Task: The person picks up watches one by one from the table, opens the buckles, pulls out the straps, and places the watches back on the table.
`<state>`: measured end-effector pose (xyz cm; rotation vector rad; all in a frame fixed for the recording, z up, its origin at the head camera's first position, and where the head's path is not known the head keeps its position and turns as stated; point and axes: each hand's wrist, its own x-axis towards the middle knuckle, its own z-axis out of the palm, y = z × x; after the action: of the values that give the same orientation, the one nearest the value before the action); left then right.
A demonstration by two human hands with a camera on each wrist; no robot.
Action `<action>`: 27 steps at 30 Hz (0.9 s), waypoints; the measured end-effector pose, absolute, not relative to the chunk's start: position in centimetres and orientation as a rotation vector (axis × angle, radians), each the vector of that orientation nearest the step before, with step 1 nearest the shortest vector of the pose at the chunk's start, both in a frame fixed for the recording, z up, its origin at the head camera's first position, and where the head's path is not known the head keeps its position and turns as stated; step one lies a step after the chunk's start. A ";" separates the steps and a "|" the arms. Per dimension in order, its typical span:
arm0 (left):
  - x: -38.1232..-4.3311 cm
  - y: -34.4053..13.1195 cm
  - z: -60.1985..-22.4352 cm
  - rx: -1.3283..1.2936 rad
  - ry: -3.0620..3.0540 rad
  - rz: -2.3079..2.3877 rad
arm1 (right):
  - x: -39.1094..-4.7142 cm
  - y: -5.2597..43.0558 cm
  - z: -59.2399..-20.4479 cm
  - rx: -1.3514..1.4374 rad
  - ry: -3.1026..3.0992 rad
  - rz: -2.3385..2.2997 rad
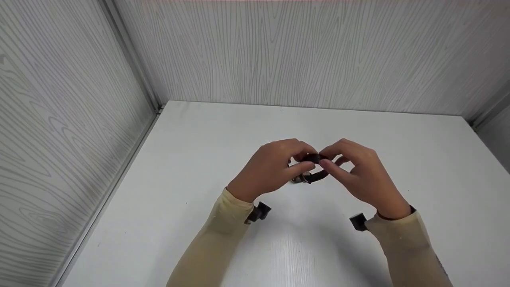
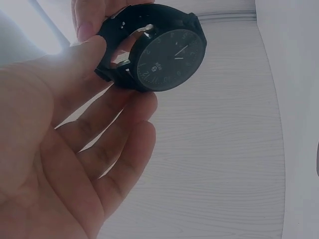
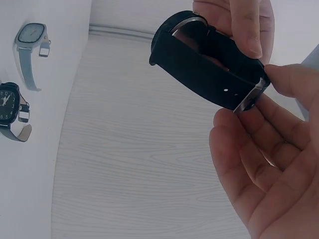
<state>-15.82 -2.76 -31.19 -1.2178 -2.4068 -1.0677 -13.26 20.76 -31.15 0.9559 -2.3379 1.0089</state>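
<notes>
Both hands hold a black wristwatch (image 2: 172,59) in the air, its strap bent round into a loop. Thumb and fingertips of my left hand (image 1: 275,165) pinch one side of the strap. On the other side, my right hand (image 1: 360,171) pinches the strap close to a silver buckle (image 3: 251,94). The two sets of fingertips nearly meet over the strap. In the left wrist view the round dark dial faces the camera, with pale hands and numerals. Fingers partly cover the strap in the head view.
In the right wrist view, a pale watch (image 3: 31,34) and a black square-faced watch (image 3: 9,104) stand at the left. Below my hands spreads a white table (image 1: 167,179). Wood-patterned panels (image 1: 259,52) rise behind and at the sides.
</notes>
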 end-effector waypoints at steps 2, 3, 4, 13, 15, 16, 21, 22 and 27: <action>-15.8 -2.8 -31.2 -1.216 -2.411 -1.066 | -13.3 20.7 -31.1 0.956 -2.340 1.006; -15.8 -2.8 -31.2 -1.216 -2.412 -1.063 | -13.2 20.7 -31.1 0.957 -2.340 1.007; -15.8 -2.8 -31.2 -1.217 -2.413 -1.062 | -13.2 20.6 -31.1 0.957 -2.339 1.004; -15.9 -2.9 -31.1 -1.226 -2.434 -1.107 | -13.3 20.6 -31.0 1.000 -2.322 1.000; -15.9 -2.9 -31.1 -1.225 -2.442 -1.120 | -13.3 20.6 -31.1 1.002 -2.321 0.993; -15.9 -2.9 -31.0 -1.221 -2.450 -1.128 | -13.3 20.6 -31.1 0.999 -2.322 0.989; -15.8 -3.0 -30.9 -1.200 -2.497 -1.146 | -13.4 20.8 -31.1 0.983 -2.342 0.950; -15.8 -3.0 -30.8 -1.198 -2.504 -1.150 | -13.4 20.8 -31.1 0.980 -2.346 0.947; -15.8 -3.0 -30.9 -1.207 -2.486 -1.106 | -13.4 20.7 -31.1 0.986 -2.347 0.990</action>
<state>-15.77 -2.98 -30.91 -1.2070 -2.4860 -1.1063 -13.36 20.69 -31.13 0.9862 -2.3467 0.9899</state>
